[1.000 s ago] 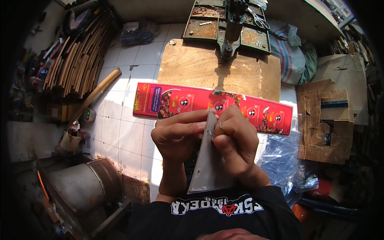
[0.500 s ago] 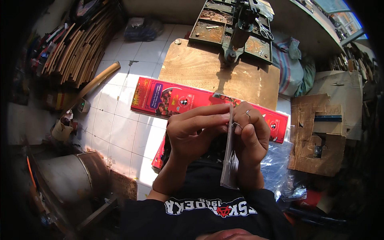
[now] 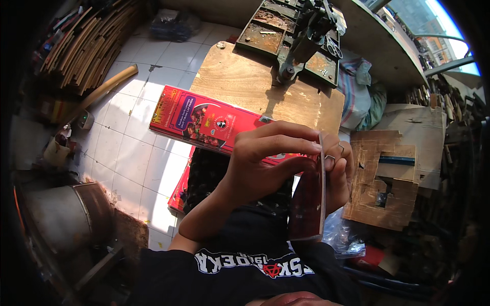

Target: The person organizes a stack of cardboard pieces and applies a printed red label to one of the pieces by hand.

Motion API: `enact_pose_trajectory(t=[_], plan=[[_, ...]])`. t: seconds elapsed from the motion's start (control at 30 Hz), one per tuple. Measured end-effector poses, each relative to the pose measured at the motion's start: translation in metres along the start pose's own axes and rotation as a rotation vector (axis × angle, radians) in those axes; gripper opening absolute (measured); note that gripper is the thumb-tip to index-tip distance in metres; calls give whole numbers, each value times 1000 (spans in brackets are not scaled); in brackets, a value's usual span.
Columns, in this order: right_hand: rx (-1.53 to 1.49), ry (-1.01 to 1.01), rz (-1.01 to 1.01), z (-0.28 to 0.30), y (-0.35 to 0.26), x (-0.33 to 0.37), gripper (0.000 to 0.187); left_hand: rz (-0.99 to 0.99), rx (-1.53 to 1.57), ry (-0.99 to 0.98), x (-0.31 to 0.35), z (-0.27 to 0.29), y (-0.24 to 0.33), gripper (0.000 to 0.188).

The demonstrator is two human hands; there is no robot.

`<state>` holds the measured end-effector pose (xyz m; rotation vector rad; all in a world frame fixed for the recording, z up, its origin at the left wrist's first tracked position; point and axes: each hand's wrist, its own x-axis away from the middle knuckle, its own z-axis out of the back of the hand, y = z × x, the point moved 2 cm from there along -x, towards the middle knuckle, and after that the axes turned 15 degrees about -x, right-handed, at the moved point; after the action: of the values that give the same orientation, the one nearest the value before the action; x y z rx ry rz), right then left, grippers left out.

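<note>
Upright in front of my chest is a thin flat panel [image 3: 308, 211], seen nearly edge-on, with a dark reddish face on its left side. My left hand [image 3: 260, 160] grips it near the top edge, fingertips against that left face. My right hand [image 3: 338, 178] is closed at the panel's other side, its fingers around a small bent metal wire [image 3: 330, 158] close to the edge. Whether the wire passes through the panel I cannot tell. Beyond my hands lies a stack of long red printed panels [image 3: 204, 121], overlapping the wooden tabletop [image 3: 224, 74]. Another red panel [image 3: 179, 189] shows lower left.
A dark hand press [image 3: 301, 53] stands on the table's far side between compartment trays [image 3: 261, 34] of small parts; scissors [image 3: 334, 49] lie there. Cardboard sheets [image 3: 89, 48] are stacked far left, and cut cardboard [image 3: 380, 204] leans right. A metal drum [image 3: 58, 217] stands left.
The view has shifted, and the held panel has turned so that more of its left face shows. Both hands keep hold near its top edge.
</note>
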<state>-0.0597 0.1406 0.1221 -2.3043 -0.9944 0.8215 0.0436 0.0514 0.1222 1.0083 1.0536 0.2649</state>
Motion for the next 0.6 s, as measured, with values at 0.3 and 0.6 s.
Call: enact_pose_trajectory(t=[0.3, 0.6], plan=[[-37, 4, 22, 2, 9, -4, 30, 24, 53, -38, 5, 3, -2, 38], [369, 126, 153, 6, 15, 2, 23, 273, -27, -319, 22, 7, 24, 112]])
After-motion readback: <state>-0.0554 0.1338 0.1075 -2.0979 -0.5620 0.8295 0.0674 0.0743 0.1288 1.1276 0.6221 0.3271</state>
